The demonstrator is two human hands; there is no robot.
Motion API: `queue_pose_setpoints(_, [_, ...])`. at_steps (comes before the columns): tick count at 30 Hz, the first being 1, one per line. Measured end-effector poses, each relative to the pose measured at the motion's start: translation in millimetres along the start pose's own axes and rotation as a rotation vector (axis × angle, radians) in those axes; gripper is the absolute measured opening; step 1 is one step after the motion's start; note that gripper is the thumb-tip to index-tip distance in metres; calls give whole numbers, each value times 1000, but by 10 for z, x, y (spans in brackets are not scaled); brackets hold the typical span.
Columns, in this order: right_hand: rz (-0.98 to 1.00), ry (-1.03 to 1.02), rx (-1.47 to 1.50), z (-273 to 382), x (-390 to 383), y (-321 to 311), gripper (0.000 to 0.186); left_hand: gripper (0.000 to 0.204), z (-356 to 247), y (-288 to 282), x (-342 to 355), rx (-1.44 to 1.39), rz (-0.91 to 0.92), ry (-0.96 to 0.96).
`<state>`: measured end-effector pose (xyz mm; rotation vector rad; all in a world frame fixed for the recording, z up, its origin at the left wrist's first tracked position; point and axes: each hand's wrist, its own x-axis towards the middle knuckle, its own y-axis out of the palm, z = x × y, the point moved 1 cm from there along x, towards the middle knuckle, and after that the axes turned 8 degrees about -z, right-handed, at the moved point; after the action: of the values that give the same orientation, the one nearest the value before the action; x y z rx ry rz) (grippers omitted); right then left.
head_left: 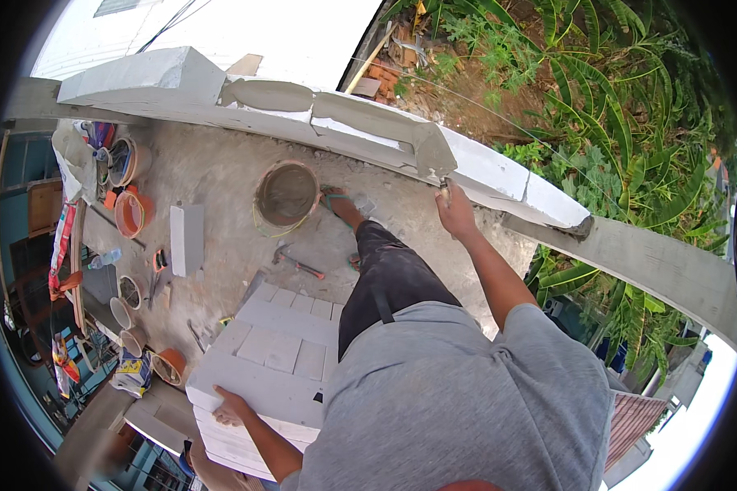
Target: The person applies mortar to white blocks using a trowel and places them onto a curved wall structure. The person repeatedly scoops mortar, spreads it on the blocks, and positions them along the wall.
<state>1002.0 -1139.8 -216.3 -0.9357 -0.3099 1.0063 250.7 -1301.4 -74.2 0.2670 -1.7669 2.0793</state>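
Note:
My right hand is wrapped round the handle of a mortar-coated trowel. The trowel's broad grey blade rests on or just over the top of a low wall of white blocks. Wet grey mortar is spread along the wall top to the left of the blade. At its left end one white block stands higher than the mortar. My left hand lies against the edge of a stack of white blocks, fingers stretched out and holding nothing.
A bucket of mortar stands on the concrete floor near my foot. A hammer and a single white block lie nearby. Orange bucket, more pails and tools line the left side. Plants grow beyond the wall.

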Motion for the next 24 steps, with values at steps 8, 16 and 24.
queue_pose_setpoints(8, [-63,88,27,-593,-186,-309,60,119,-58,44,14,8,-8,-34])
queue_pose_setpoints(16, [-307,165,121,-628,-148,345,55,123,-48,-74,-92,-17,134,-45])
queue_pose_setpoints(24, [-174,217,68,-992,-687,635,54,134,107,-8,-58,-10,180,-13])
